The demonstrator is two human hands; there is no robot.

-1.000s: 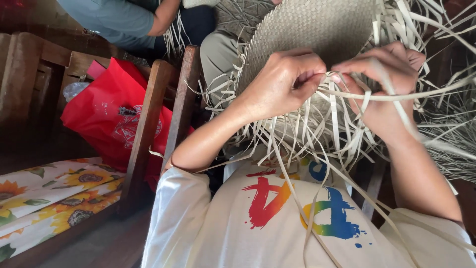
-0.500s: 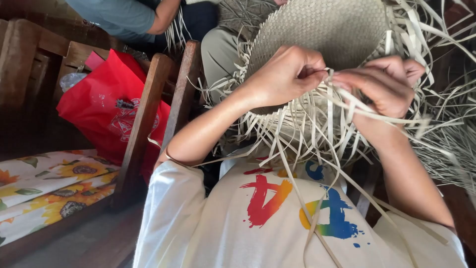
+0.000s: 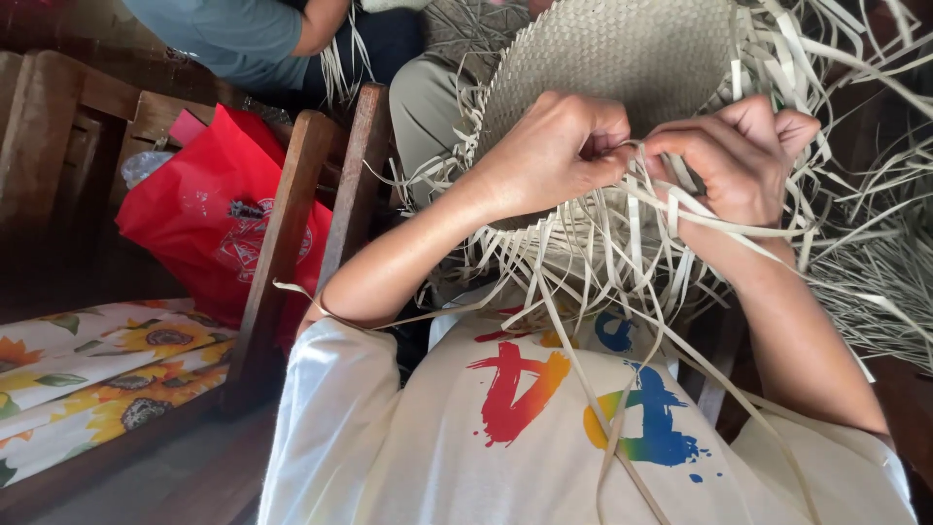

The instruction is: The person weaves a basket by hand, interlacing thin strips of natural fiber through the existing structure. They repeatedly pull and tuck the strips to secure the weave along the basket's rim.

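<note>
**Head view: woven piece, handling notes**

Head view shows the woven piece (image 3: 622, 58) held up in front of the chest. It looks light and pliant; loose strips (image 3: 622, 253) likely springy and prone to creasing, best taken near the woven edge. Pale straw colour, tight plaited surface, ragged fringe. Left hand (image 3: 554, 156) is fisted on strips; right hand (image 3: 739, 160) pinches one. Red bag (image 3: 209, 219) hangs on a wooden chair (image 3: 282, 253) alongside.

I see through one camera on the person's head. It looks down and very close at the left hand (image 3: 554, 156), the right hand (image 3: 734, 160) and the white shirt (image 3: 544, 428). No other view shares this.
</note>
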